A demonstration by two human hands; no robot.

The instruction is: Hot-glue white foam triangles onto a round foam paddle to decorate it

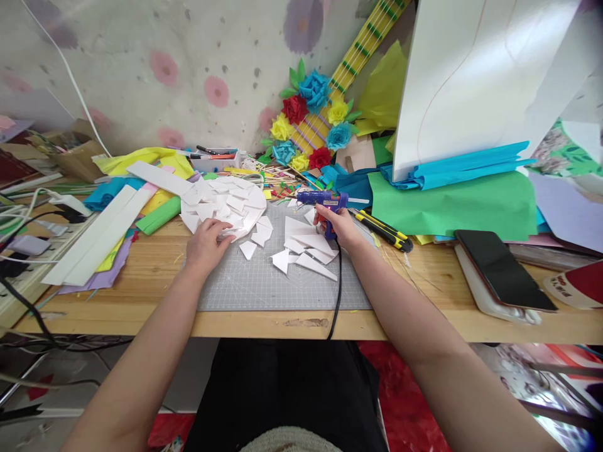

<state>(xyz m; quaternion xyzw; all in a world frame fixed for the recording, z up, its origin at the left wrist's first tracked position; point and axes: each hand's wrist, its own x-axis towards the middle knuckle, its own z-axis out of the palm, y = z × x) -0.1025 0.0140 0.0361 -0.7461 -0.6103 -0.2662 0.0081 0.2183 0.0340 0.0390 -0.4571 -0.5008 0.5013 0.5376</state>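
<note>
My right hand (332,225) grips a blue hot glue gun (325,199), its nozzle pointing left and a glue stick poking out at the back. My left hand (210,246) is at the near edge of a round white board (257,207), thumb and fingers closed around a small white piece (226,233) there. Many angular white pieces cover the board's top. Beside it, a few loose white cut pieces (248,250) lie on the grey cutting mat (264,289). Below the glue gun is a pile of larger white offcuts (306,242).
A yellow-black utility knife (384,231) lies right of my right hand. The glue gun's black cord (337,295) hangs over the table edge. Farther right are a phone (504,270) and a red cup (577,284). A paper-flower guitar (311,129) leans at the back; white strips (94,232) lie left.
</note>
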